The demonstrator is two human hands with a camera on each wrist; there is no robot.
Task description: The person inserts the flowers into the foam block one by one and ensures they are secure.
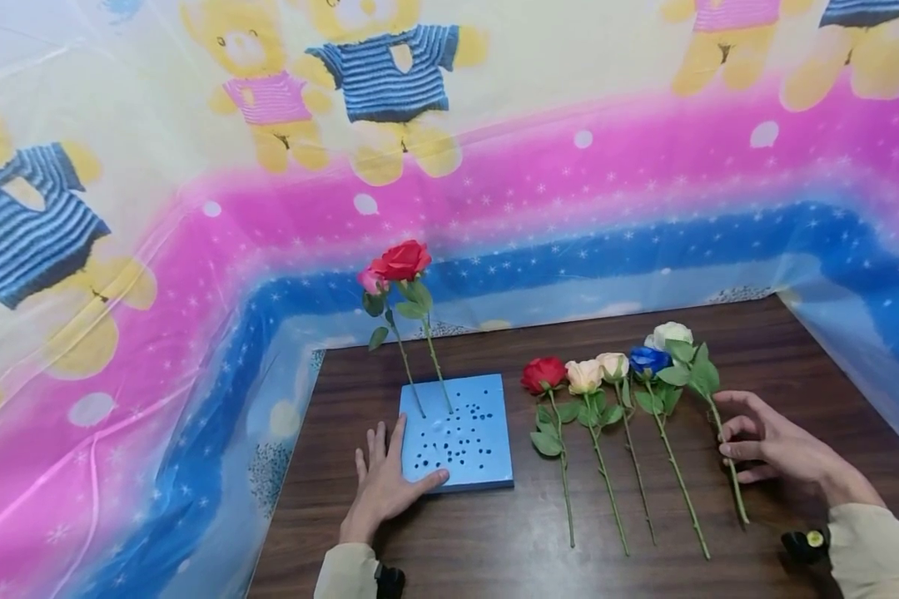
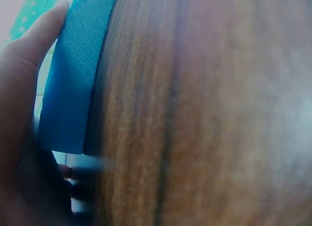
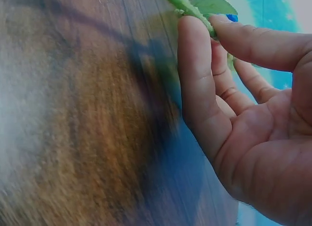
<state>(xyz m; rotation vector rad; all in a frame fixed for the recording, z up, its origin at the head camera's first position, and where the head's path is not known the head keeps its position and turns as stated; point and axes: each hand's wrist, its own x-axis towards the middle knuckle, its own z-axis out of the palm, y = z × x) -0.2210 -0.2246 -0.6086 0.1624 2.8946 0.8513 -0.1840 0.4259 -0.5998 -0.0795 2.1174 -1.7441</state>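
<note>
My left hand (image 1: 389, 482) lies with fingers spread at the left side of a blue foam block (image 1: 487, 428), its thumb on the front edge. The left wrist view shows the block's side (image 2: 78, 79) beside that hand. Two roses stand in the block's holes: a red rose (image 1: 403, 260) and a pink rose (image 1: 372, 281). On the right, my right hand (image 1: 775, 445) pinches the green stem of a white rose (image 1: 673, 335) between thumb and fingers. Close up, the right wrist view has the stem (image 3: 190, 6) at the fingertips. Its bloom is partly behind leaves.
Left of the white rose, a blue rose (image 1: 649, 361), two cream roses (image 1: 584, 376) and another red rose (image 1: 544, 374) lie in a row on the brown wooden table (image 1: 524, 541). Many small holes dot the block. A bear-patterned cloth (image 1: 532, 191) hangs behind the table.
</note>
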